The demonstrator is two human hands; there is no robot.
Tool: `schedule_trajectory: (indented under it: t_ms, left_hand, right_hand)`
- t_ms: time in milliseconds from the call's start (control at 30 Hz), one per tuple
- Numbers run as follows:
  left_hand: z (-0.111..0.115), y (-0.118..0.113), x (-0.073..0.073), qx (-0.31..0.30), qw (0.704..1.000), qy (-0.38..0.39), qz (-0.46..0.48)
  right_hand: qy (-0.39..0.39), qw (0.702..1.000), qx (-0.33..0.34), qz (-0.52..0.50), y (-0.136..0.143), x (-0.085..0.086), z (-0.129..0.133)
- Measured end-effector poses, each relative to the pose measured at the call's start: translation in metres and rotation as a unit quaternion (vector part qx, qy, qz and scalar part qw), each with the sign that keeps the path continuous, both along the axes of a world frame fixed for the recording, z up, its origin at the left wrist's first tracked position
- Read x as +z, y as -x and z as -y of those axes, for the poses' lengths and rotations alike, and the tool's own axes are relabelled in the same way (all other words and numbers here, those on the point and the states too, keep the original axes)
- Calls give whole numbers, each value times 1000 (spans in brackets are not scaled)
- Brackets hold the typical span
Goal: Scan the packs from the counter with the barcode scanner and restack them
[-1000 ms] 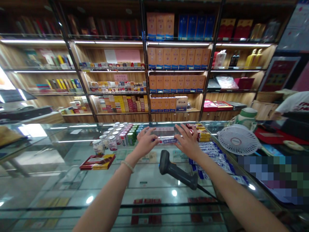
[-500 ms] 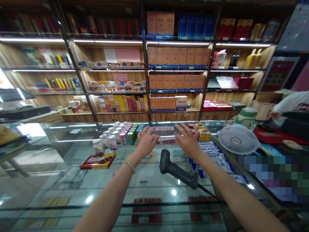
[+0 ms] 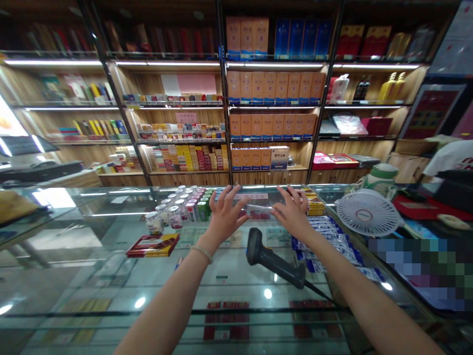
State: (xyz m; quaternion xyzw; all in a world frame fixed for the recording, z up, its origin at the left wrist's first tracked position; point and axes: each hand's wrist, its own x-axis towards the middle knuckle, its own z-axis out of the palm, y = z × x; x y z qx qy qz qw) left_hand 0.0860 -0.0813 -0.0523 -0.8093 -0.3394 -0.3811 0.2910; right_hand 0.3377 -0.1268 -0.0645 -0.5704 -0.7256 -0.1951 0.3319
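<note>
My left hand (image 3: 226,213) is over the far part of the glass counter (image 3: 140,286), fingers spread, beside rows of small lidded bottles (image 3: 176,217). Opposite it, my right hand (image 3: 293,211) also has its fingers apart, near yellow and red packets (image 3: 315,203). A clear, shiny strip-like thing (image 3: 259,209) lies between the hands. Its right end is close to my right thumb; whether they touch I cannot tell. Nearer to me, a dark handheld barcode scanner (image 3: 275,261) lies on the glass between my forearms, its cable running right.
Red and yellow flat packets (image 3: 153,245) lie left of my left wrist. Blue and white sachets (image 3: 328,241) are fanned under my right forearm. A white fan (image 3: 369,213) and a green-white jug (image 3: 382,176) stand at the right, near a person's white sleeve (image 3: 451,158). Stocked shelves (image 3: 271,106) line the back.
My left hand's fingers have lifted and spread, its thumb now apart from the clear thing. My right hand has barely moved. The co-worker's hand at the right is no longer visible.
</note>
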Motion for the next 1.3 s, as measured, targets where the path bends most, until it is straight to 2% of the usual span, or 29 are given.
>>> schedule_trajectory:
  t_ms: [133,400,533,733,900,1067,1200,1300]
  left_hand:
    - [-2,-5,-5,-13,998,-62,-23]
    - [-4,-10,-7,-10,995,-95,-14]
    - [-2,-9,-5,-8,998,-69,-7]
    - [1,-1,-1,16,999,38,20]
    - [2,2,0,19,998,58,24]
    - [2,4,-2,25,998,50,24]
    - [1,10,-3,28,998,55,32]
    - [-1,14,-4,34,997,62,38]
  right_hand:
    - [42,999,11,-22,-2,-2,-1]
    - [64,997,34,-25,-1,-5,0]
    - [37,999,26,-9,-1,-3,2]
    - [-38,999,5,33,-5,-3,3]
    - [-67,997,-8,47,-5,-9,3]
    - [-59,997,-8,42,-3,-6,4]
    - [-21,996,3,82,2,9,12]
    - [-1,995,-3,101,11,19,29]
